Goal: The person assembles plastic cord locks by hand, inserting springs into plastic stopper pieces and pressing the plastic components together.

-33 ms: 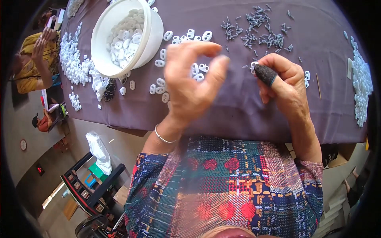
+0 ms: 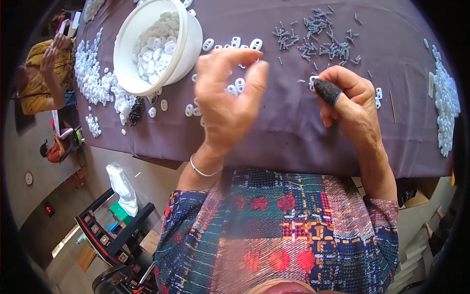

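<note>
My right hand pinches a small white two-holed cord lock piece between thumb and forefinger. A black finger cover sits on that thumb and hides part of the piece. My left hand, slightly blurred, hovers over loose white two-holed pieces. Its thumb and forefinger curve toward each other with a gap between them, and nothing shows in it. Beyond my right hand lies a scatter of small dark metal springs.
A white tub of white pieces stands far left. Small white parts pile up at the left and right table edges. A thin wooden stick lies right of my right hand. Another person sits at the left.
My left hand has shifted a little to the left, and the gap between its thumb and forefinger has narrowed. The right hand keeps its pinch in the same place.
</note>
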Tool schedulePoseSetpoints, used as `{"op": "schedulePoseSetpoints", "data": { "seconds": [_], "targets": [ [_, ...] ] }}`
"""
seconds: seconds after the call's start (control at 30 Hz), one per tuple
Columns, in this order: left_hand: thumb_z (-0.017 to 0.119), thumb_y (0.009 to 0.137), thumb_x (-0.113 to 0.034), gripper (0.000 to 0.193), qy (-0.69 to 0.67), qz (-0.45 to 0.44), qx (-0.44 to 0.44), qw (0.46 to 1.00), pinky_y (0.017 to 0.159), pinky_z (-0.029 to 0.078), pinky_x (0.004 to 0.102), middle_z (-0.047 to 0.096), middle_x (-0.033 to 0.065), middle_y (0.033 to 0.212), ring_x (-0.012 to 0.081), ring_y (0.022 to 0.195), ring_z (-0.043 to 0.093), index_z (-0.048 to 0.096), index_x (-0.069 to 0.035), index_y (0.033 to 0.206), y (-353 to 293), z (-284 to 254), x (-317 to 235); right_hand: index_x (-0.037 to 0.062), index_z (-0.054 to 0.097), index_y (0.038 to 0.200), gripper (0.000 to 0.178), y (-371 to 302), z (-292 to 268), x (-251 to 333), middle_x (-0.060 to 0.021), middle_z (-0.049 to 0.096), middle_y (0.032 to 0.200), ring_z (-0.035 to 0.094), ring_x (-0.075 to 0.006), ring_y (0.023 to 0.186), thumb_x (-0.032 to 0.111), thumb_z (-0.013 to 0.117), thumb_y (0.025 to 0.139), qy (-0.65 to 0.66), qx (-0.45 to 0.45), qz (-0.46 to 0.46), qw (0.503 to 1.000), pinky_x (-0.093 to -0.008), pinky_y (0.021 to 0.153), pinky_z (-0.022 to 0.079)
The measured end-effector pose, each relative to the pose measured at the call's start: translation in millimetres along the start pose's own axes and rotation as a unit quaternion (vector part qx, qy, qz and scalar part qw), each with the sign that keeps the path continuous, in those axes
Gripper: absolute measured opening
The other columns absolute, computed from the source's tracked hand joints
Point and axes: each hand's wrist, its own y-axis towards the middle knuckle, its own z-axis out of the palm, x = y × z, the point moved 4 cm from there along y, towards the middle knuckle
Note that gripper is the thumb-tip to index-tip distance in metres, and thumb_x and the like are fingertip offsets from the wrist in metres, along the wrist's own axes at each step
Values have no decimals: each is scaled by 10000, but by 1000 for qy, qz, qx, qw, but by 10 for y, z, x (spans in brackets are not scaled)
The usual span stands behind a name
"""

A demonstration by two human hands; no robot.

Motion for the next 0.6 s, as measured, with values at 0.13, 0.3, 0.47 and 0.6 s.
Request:
{"op": "schedulePoseSetpoints", "data": {
  "seconds": [0.13, 0.3, 0.47, 0.6],
  "targets": [
    [660, 774, -73, 136, 81, 8, -2, 997, 696, 410, 266, 614, 33, 841, 132, 751, 519, 645, -27, 902, 68, -59, 123, 4, 584, 832, 104, -3, -1, -15, 9, 504, 548, 431, -43, 435, 100, 550, 854, 4, -5, -13, 1000, -195, 404, 354],
    [677, 723, -93, 147, 182, 56, 48, 981, 702, 432, 354, 620, 63, 838, 237, 777, 537, 633, -55, 857, 215, -8, 172, -4, 576, 840, 134, 5, -19, -5, 9, 489, 558, 391, -32, 429, 119, 533, 870, 3, -13, -27, 1000, -190, 394, 359],
    [694, 701, -106, 143, 138, 96, 80, 983, 725, 431, 357, 610, 66, 810, 257, 797, 541, 632, -62, 822, 151, 91, 55, -34, 573, 883, 139, 30, -111, 48, -14, 509, 608, 388, -31, 451, 85, 501, 874, 40, -39, -74, 996, -197, 404, 392],
    [694, 704, -63, 128, 126, 139, 147, 971, 716, 423, 314, 613, 67, 784, 224, 751, 543, 638, -34, 816, 95, 214, -28, -41, 573, 890, 133, 53, -123, 29, -20, 517, 618, 389, -29, 451, 66, 496, 869, 49, -39, -80, 995, -197, 400, 395]
  ]
}}
